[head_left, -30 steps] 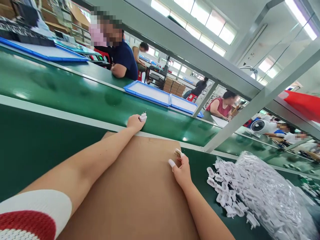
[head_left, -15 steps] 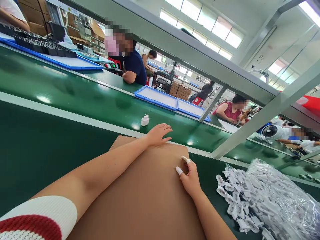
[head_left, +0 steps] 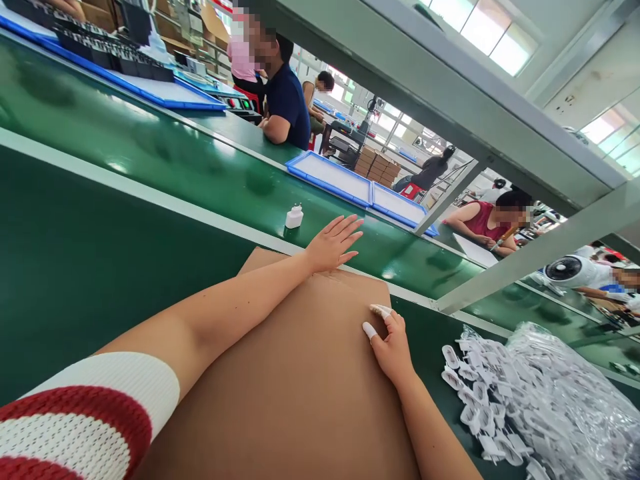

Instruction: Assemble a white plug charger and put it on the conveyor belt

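Observation:
A large brown sheet of cardboard (head_left: 300, 373) fills the near middle, its far edge by the pale strip of the bench. My left hand (head_left: 334, 244) reaches over that far edge with fingers stretched out and nothing in them. Beyond it, a white plug charger (head_left: 294, 216) stands upright on the green belt, prongs up, apart from my fingers. At the cardboard's right edge is my right hand (head_left: 393, 340), thumb and forefinger apart, with white covers on the fingertips. It holds nothing that I can see.
Right of the cardboard lies a heap of white plastic plug parts (head_left: 490, 400), partly under a clear plastic bag (head_left: 575, 373). Blue-rimmed trays (head_left: 330, 179) line the belt's far side. A slanting grey metal post (head_left: 520, 250) rises at the right. Several people sit beyond the belt.
My left hand has reached a little farther over the belt, its fingers more spread. My right hand stays by the cardboard's right edge. The camera view has shifted.

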Action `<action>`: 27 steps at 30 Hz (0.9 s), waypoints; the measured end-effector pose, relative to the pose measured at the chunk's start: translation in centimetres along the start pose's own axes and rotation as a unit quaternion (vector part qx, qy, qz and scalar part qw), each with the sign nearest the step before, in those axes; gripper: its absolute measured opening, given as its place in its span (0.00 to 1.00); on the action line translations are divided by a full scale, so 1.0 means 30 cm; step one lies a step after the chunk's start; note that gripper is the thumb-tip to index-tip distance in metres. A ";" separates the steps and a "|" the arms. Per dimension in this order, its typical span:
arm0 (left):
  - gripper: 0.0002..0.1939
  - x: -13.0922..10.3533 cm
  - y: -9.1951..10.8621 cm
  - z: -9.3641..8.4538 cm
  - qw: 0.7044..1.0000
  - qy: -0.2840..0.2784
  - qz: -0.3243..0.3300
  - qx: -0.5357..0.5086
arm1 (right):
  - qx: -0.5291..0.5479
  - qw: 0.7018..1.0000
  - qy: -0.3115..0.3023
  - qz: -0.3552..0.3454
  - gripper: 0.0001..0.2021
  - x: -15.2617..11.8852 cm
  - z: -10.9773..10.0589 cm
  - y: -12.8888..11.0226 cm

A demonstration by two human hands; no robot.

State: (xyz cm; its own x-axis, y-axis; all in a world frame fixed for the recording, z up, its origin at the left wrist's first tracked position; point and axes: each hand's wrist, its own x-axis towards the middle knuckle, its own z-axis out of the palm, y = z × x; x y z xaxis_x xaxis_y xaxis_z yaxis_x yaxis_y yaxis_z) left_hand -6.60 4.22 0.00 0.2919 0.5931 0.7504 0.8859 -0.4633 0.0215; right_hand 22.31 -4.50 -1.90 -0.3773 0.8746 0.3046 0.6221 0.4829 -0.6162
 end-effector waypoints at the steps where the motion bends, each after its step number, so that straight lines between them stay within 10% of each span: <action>1: 0.26 0.002 0.006 -0.007 1.000 0.015 0.007 0.010 | -0.004 1.000 -0.001 -0.004 0.19 -0.001 -0.002 0.002; 10: 0.20 -0.014 0.019 0.074 0.984 -0.155 0.070 0.051 | -0.036 0.999 -0.008 -0.027 0.19 -0.009 -0.015 0.011; 17: 0.24 -0.012 0.080 0.098 0.962 -0.146 0.151 0.173 | -0.065 0.996 -0.007 -0.054 0.16 -0.016 -0.019 0.006; 20: 0.27 0.015 0.151 0.149 0.898 -0.145 0.226 0.347 | -0.070 0.996 -0.002 -0.058 0.15 -0.014 -0.016 0.001; 22: 0.32 0.043 0.205 0.204 0.734 -0.173 0.324 0.571 | -0.069 0.996 -0.002 -0.056 0.15 -0.013 -0.015 -0.001; 23: 0.34 0.057 0.231 0.235 0.585 -0.194 0.388 0.685 | -0.068 0.996 -0.002 -0.054 0.15 -0.013 -0.014 -0.002; 27: 0.27 0.079 0.290 0.351 -0.258 -0.201 0.470 0.820 | -0.057 0.998 0.001 -0.039 0.15 -0.012 -0.011 -0.004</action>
State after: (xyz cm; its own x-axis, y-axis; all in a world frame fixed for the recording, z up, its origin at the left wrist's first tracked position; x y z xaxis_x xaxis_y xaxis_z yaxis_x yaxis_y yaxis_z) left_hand 5.59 8.53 -4.99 -0.1262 0.9875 -0.0946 -0.9425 -0.0895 0.3221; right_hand 22.60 -4.87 -1.69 -0.4257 0.8345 0.3497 0.6653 0.5507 -0.5042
